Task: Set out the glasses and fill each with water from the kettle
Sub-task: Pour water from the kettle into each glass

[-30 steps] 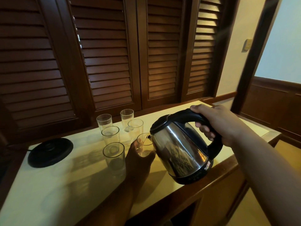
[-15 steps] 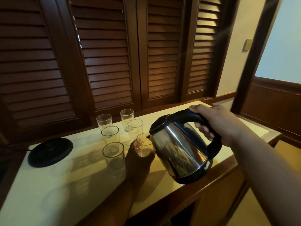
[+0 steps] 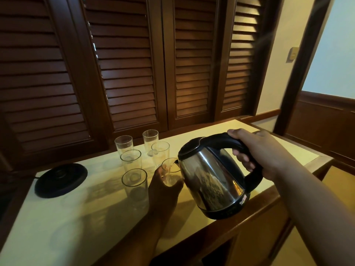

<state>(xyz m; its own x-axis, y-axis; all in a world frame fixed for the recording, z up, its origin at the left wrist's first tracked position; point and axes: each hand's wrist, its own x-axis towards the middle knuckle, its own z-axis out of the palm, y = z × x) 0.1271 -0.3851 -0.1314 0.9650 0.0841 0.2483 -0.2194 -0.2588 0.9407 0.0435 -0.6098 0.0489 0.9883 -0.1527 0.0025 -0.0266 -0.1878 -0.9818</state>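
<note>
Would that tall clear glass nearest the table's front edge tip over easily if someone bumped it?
Probably yes: the tall, narrow clear drinking glass stands much taller than wide. It looks empty, so likely light. Its smooth straight walls may be slippery, and glass could shatter.

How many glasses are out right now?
6: back-left glass, back-right glass, middle-left glass, middle-right glass, front glass, and held glass in the left hand at the kettle spout. None looks hidden.

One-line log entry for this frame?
phase: pour | right hand: grips kettle by handle, tilted, spout at glass | left hand: holds glass | five other glasses: upright, untouched | kettle base: on table, apart
</note>
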